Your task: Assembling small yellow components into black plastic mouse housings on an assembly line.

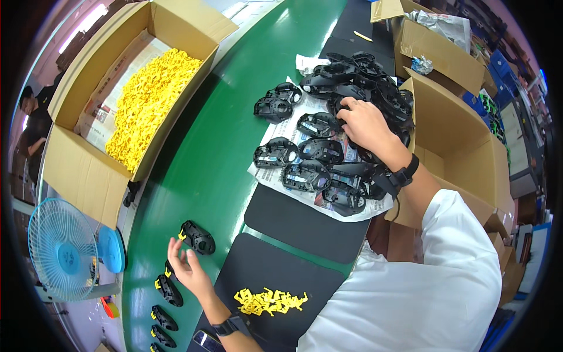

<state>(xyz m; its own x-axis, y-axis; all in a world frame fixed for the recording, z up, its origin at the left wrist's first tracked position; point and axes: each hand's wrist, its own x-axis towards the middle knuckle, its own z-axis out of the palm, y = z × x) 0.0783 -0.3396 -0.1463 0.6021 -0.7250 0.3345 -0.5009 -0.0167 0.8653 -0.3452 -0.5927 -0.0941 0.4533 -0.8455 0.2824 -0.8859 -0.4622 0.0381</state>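
My right hand (369, 126) reaches over a heap of black plastic shells (384, 97), rounded like computer-mouse housings. Its fingers curl around a shell at the heap's left edge, though the fingertips are partly hidden. Several more shells lie spread on newspaper nearer to me, among them a loose shell (275, 154). At lower left, my left hand (190, 273) is raised with fingers apart and nothing in it. Just beyond it, a black shell with a yellow clip (198, 237) rests on the green surface. Small yellow plastic parts (270, 301) lie piled on a black mat (281, 258).
A row of black shells with yellow clips (169, 290) runs along the left edge of the green table (234, 117). Beyond stands a cardboard box (64, 141) full of yellow parts. A blue fan (64, 252) is at left, an opened carton (469, 146) at right, a phone (206, 340) below.
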